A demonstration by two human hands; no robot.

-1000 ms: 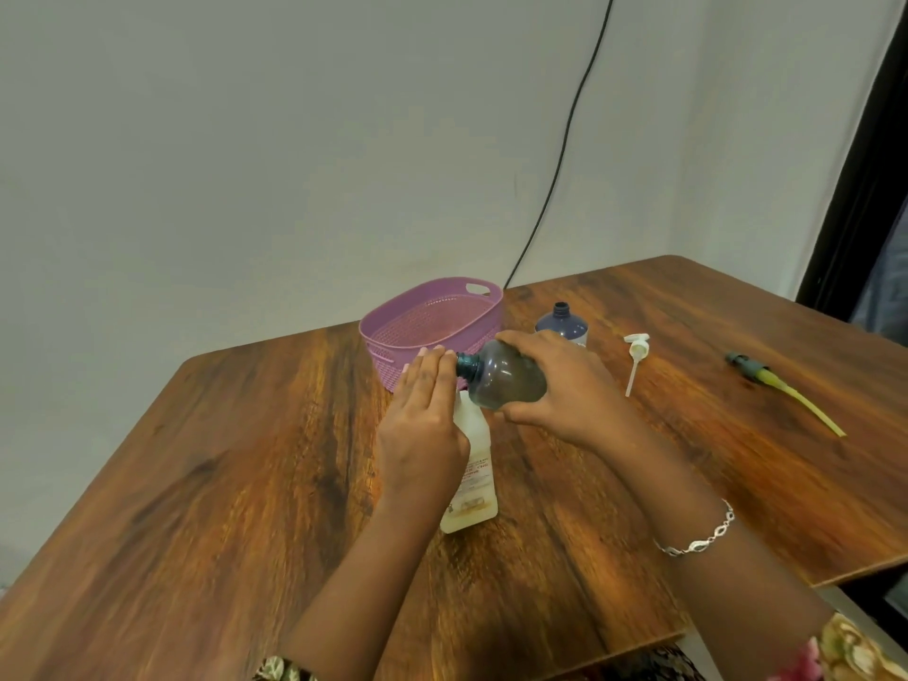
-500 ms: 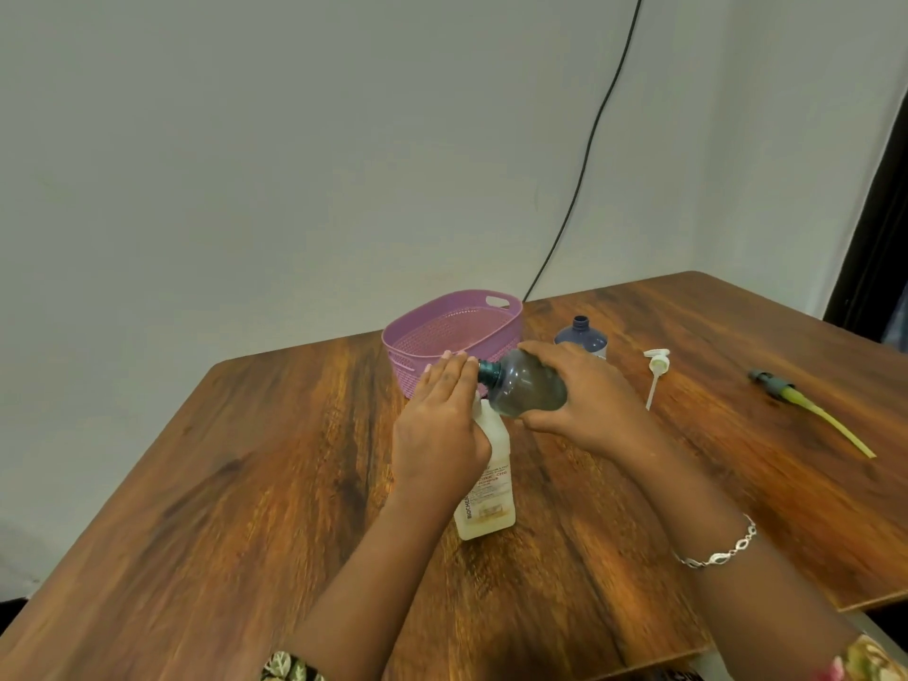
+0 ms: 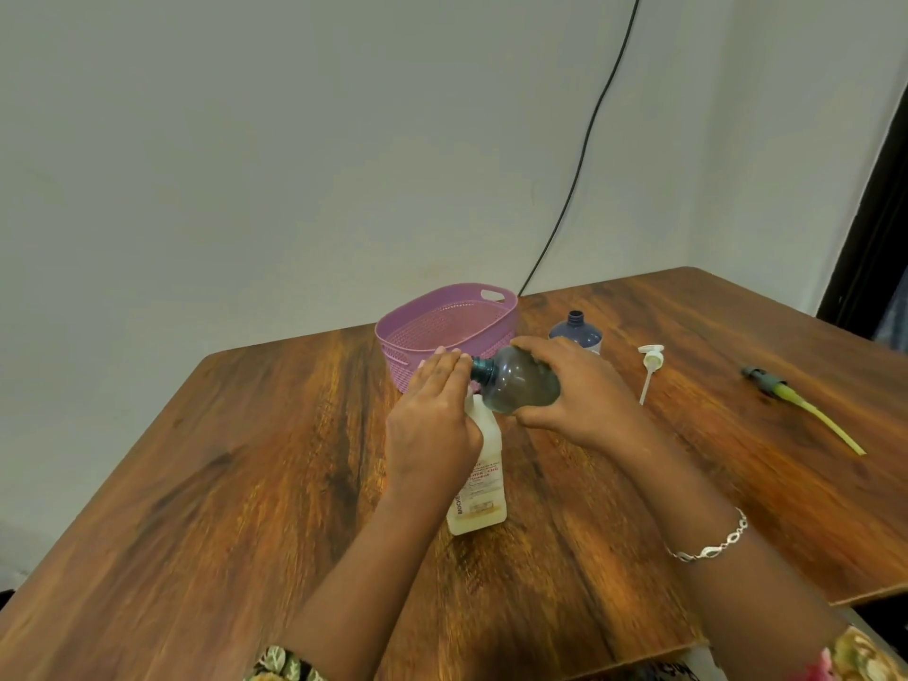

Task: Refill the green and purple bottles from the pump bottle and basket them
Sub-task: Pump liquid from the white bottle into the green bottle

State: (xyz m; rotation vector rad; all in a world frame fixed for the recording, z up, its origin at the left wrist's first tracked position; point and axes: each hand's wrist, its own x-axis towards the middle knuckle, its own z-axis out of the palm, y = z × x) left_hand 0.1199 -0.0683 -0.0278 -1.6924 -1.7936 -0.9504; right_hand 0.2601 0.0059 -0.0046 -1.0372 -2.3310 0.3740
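Head view: I see my right hand [image 3: 577, 390] at frame centre, fingers wrapped round a green bottle [image 3: 518, 380] held on its side, neck pointing left. My left hand [image 3: 432, 420] is just left of it, fingers bunched at the bottle's dark neck; can't tell whether it's pinching a cap or just touching. Behind/under the left hand stands the white pump bottle [image 3: 479, 484], upright on the wooden table [image 3: 221, 484], pump off, label facing right. Purple basket [image 3: 447, 326] sits above the hands, towards the wall, nothing inside. Purple bottle [image 3: 576, 331], uncapped and upright, is right of the basket. The white pump head [image 3: 651, 366] lies further right; a green-and-yellow sprayer tube [image 3: 796, 400] lies near the right edge. Bracelet [image 3: 712, 543] on my right wrist.
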